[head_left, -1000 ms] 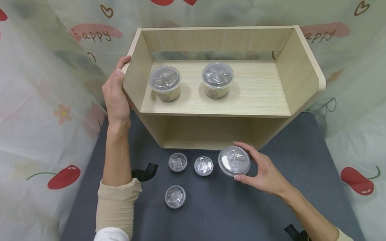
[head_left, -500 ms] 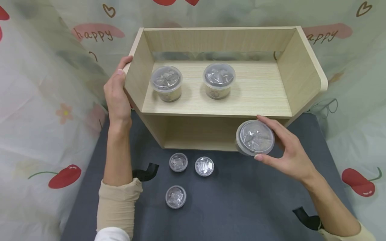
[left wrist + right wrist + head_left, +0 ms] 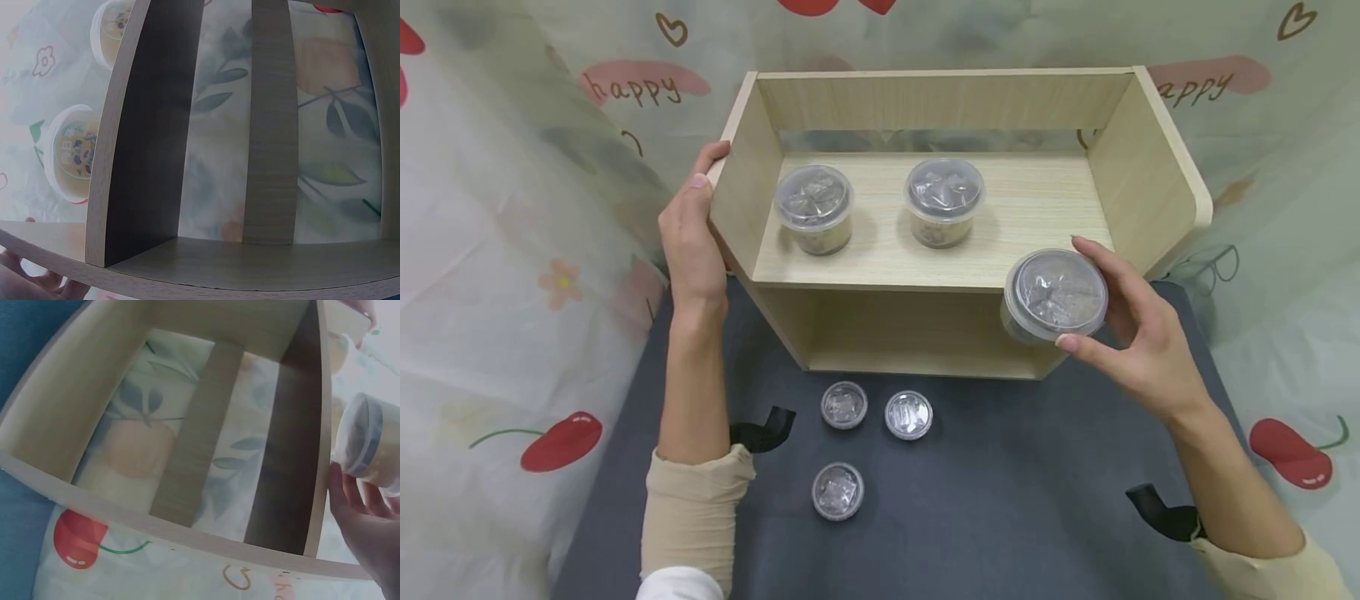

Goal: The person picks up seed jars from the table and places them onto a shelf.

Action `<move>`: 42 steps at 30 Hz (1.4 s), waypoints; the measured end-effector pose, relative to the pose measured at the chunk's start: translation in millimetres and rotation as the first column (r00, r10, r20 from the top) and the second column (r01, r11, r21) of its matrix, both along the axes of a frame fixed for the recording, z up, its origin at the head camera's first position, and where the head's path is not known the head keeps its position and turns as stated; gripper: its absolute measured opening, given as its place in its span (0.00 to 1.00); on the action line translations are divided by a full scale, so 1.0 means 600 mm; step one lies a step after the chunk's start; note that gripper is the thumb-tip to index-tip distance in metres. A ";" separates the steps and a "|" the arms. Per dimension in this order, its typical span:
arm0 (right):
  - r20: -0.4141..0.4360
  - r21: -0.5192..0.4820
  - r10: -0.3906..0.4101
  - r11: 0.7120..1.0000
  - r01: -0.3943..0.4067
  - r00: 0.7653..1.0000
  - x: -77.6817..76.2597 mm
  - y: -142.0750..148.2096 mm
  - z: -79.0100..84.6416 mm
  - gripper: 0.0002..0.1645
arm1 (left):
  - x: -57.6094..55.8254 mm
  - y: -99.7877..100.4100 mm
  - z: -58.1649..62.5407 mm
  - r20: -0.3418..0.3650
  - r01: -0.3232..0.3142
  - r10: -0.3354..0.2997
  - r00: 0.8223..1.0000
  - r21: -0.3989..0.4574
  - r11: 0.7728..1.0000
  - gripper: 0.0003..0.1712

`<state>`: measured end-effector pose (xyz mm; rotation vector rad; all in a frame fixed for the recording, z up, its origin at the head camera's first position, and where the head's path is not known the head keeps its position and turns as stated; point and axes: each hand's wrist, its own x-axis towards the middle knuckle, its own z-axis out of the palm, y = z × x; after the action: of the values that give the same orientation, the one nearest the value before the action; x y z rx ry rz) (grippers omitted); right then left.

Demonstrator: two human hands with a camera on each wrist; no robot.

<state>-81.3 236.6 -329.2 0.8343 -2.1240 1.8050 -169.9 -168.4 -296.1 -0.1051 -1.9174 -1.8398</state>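
My right hand (image 3: 1142,337) pinches a clear plastic tub with a transparent lid (image 3: 1056,292) at the front right edge of a wooden shelf's upper board. In the right wrist view, fingers grip the tub (image 3: 378,440) beside that board. My left hand (image 3: 691,229) holds the edge of the left side panel of the two-tier pale wooden shelf (image 3: 1037,183). On the upper board stand two similar lidded tubs, one at the left (image 3: 814,208) and one in the middle (image 3: 945,200). Pale contents show through their walls.
Three small round lidded cups lie on the dark table (image 3: 985,517) before the shelf: a left one (image 3: 844,405), a right one (image 3: 908,415) and a nearer one (image 3: 837,492). A printed curtain (image 3: 497,275) surrounds the table.
My right hand has lifted the tub from beside the small cups on the table, up and rightward to the upper board's front edge. My left hand stays on the side panel.
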 end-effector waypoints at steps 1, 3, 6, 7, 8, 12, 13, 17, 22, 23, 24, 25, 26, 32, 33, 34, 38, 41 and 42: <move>0.004 -0.025 -0.002 1.000 0.002 1.000 -0.003 -0.001 0.003 0.51 | 0.000 0.000 0.000 -0.002 -0.003 0.003 1.000 -0.001 1.000 0.23; 0.023 -0.086 -0.007 0.996 0.009 1.000 -0.008 -0.004 0.008 0.50 | 0.000 0.000 0.000 -0.007 -0.008 0.008 1.000 -0.003 1.000 0.23; 0.070 -0.142 -0.041 0.989 0.051 0.997 -0.014 -0.008 0.016 0.49 | 0.000 0.001 0.000 -0.011 -0.014 0.014 1.000 -0.005 1.000 0.23; 0.083 -0.156 -0.050 0.986 0.063 0.995 -0.016 -0.009 0.019 0.49 | 0.000 0.001 0.000 -0.012 -0.014 0.014 1.000 -0.004 1.000 0.23; 0.096 -0.166 -0.060 0.983 0.076 0.994 -0.018 -0.010 0.021 0.49 | 0.000 0.002 0.001 -0.012 -0.015 0.015 1.000 -0.002 1.000 0.23; 0.120 -0.192 -0.079 0.976 0.101 0.990 -0.029 -0.014 0.027 0.47 | 0.001 0.002 0.001 -0.017 -0.016 0.016 1.000 0.000 1.000 0.23; 0.122 -0.190 -0.088 0.976 0.110 0.989 -0.032 -0.015 0.028 0.46 | 0.001 0.003 0.001 -0.017 -0.016 0.016 1.000 -0.002 1.000 0.23; 0.141 -0.200 -0.115 0.969 0.142 0.983 -0.041 -0.021 0.031 0.47 | 0.000 0.003 0.001 -0.016 -0.011 0.011 1.000 0.008 1.000 0.23; 0.188 -0.238 -0.104 0.960 0.148 0.977 -0.054 -0.032 0.034 0.47 | -0.002 0.002 -0.002 -0.015 -0.006 0.007 1.000 0.015 1.000 0.23; 0.196 -0.240 -0.103 0.959 0.149 0.975 -0.057 -0.033 0.034 0.47 | -0.003 0.001 -0.002 -0.014 -0.006 0.007 1.000 0.012 1.000 0.23; 0.201 -0.234 -0.106 0.960 0.153 0.974 -0.060 -0.035 0.034 0.47 | -0.003 0.001 -0.003 -0.012 -0.007 0.008 1.000 0.011 1.000 0.23; 0.207 -0.231 -0.109 0.960 0.157 0.972 -0.062 -0.035 0.034 0.47 | -0.003 0.001 -0.003 -0.011 -0.007 0.007 1.000 0.011 1.000 0.23; 0.209 -0.221 -0.115 0.962 0.162 0.971 -0.065 -0.036 0.034 0.47 | -0.002 0.001 -0.003 -0.011 -0.007 0.007 1.000 0.009 1.000 0.23; 0.233 -0.130 -0.146 0.975 0.180 0.961 -0.080 -0.033 0.038 0.46 | -0.003 0.002 -0.002 -0.024 0.001 -0.001 1.000 0.019 1.000 0.23; 0.243 -0.113 -0.150 0.977 0.181 0.958 -0.083 -0.032 0.039 0.46 | -0.004 0.003 -0.001 -0.027 0.003 -0.002 1.000 0.021 1.000 0.23; 0.254 -0.101 -0.149 0.978 0.180 0.956 -0.085 -0.032 0.040 0.46 | -0.004 0.003 -0.001 -0.031 0.004 -0.003 1.000 0.021 1.000 0.22; 0.310 -0.108 -0.137 0.978 0.178 0.941 -0.094 -0.030 0.038 0.45 | -0.003 0.002 -0.002 -0.029 0.001 -0.001 1.000 0.008 1.000 0.23; 0.336 -0.114 -0.145 0.975 0.193 0.931 -0.097 -0.030 0.037 0.43 | -0.002 0.000 -0.003 -0.021 0.002 -0.001 1.000 0.013 1.000 0.23; 0.338 -0.112 -0.151 0.974 0.199 0.929 -0.098 -0.030 0.037 0.42 | -0.002 0.000 -0.003 -0.021 0.003 -0.003 1.000 0.018 1.000 0.23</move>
<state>-139.9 218.7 -307.1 0.3121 -2.1386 2.0868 -171.4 -168.5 -298.1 -0.1209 -1.8876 -1.8502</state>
